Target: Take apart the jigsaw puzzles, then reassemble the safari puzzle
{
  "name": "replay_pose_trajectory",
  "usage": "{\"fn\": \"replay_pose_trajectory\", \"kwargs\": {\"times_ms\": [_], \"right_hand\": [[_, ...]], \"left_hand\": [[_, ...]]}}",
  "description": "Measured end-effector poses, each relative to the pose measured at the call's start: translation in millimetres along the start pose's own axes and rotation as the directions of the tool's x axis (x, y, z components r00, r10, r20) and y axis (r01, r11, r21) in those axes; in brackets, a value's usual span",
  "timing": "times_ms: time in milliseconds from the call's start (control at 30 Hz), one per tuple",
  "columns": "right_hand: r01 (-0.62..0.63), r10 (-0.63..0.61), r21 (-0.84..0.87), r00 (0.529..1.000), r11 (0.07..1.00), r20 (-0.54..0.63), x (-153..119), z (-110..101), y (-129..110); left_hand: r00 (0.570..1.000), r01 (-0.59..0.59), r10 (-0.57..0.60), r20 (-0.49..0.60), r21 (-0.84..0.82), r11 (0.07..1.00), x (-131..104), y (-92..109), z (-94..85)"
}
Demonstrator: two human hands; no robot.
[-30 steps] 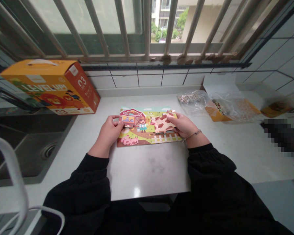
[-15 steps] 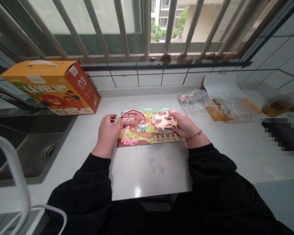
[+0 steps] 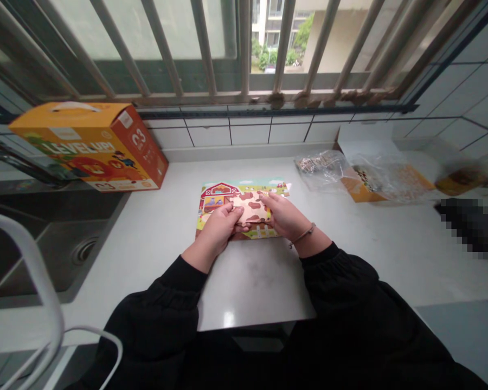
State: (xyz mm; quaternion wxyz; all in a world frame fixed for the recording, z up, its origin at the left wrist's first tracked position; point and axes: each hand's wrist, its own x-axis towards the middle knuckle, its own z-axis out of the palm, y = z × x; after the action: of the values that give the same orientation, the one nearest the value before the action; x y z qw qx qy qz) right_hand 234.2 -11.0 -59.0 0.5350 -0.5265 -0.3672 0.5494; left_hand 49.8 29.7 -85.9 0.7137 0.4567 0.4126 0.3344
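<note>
A cow-shaped piece [image 3: 252,207], cream with brown patches, is held between my two hands above a farm picture board [image 3: 211,189]. My left hand [image 3: 220,226] is closed on the piece's left end, thumb on top. At its right end, my right hand [image 3: 287,215] grips it, with the thumb along the upper edge. The board lies flat on the counter and shows a red barn, a fence and grass. Its lower left and middle are partly hidden by my hands and the cow piece.
An orange carton [image 3: 85,151] with a handle stands at the left by the dark sink [image 3: 52,244]. Back right are a clear plastic bag [image 3: 321,165] and an open orange box [image 3: 360,187]. A white curved tube [image 3: 32,271] rises at the front left. Window bars run behind the counter [image 3: 260,281].
My right hand has carried the cow piece left, toward the board's middle. My left hand has moved right from the board's left edge and taken hold of the piece's other end.
</note>
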Motion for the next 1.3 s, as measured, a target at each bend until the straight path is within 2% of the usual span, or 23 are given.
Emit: {"fn": "replay_pose_trajectory", "kwargs": {"times_ms": [100,200,233,300,367,400,467,533,700,800,900,1000,1167,1300], "right_hand": [[-0.072,0.056,0.115,0.989,0.991,0.136,0,-2,1],[-0.023,0.007,0.096,0.988,0.995,0.157,3,-8,3],[0.003,-0.007,0.032,0.993,0.999,0.119,5,-12,3],[0.058,-0.070,-0.196,0.996,0.979,-0.052,9,-23,3],[0.085,-0.219,-0.460,0.944,0.884,-0.247,13,-36,2],[0.088,-0.298,-0.557,0.907,0.826,-0.298,15,-42,1],[0.092,-0.391,-0.677,0.869,0.730,-0.304,15,-50,0],[0.090,-0.401,-0.752,0.883,0.653,-0.243,13,-53,0],[0.051,-0.290,-0.904,0.954,0.425,-0.082,8,-41,7],[0.094,-0.241,-0.920,0.970,0.380,0.000,7,-35,9],[0.091,-0.212,-0.883,0.977,0.460,-0.010,6,-33,7],[0.066,-0.162,-0.773,0.986,0.631,-0.048,5,-31,5],[0.039,-0.061,-0.460,0.998,0.887,-0.033,4,-27,6],[0.125,-0.118,-0.161,0.992,0.979,0.052,4,-24,7]], "left_hand": [[0.997,-0.066,0.067,0.042,-0.016,0.998,-1,2,-0.2],[0.990,-0.129,0.127,0.054,0.038,0.991,-2,5,-1.2],[0.987,-0.159,0.159,0.013,0.111,0.981,-1,6,-3.1],[0.951,-0.226,0.283,-0.123,0.348,0.910,1,10,-9.7],[0.868,-0.231,0.441,-0.228,0.601,0.765,2,15,-19.1],[0.835,-0.208,0.491,-0.249,0.684,0.700,2,17,-24.0],[0.805,-0.162,0.534,-0.257,0.772,0.615,2,21,-32.0],[0.813,-0.155,0.543,-0.207,0.823,0.546,2,21,-36.5],[0.871,-0.256,0.482,0.101,0.929,0.269,4,13,-36.0],[0.883,-0.241,0.449,0.138,0.954,0.180,5,10,-35.1],[0.893,-0.232,0.427,0.142,0.958,0.166,6,9,-35.6],[0.894,-0.248,0.423,0.148,0.950,0.192,5,10,-35.9],[0.886,-0.266,0.433,0.163,0.945,0.188,5,12,-34.2],[0.895,-0.266,0.417,0.161,0.942,0.206,3,15,-32.2]]}}
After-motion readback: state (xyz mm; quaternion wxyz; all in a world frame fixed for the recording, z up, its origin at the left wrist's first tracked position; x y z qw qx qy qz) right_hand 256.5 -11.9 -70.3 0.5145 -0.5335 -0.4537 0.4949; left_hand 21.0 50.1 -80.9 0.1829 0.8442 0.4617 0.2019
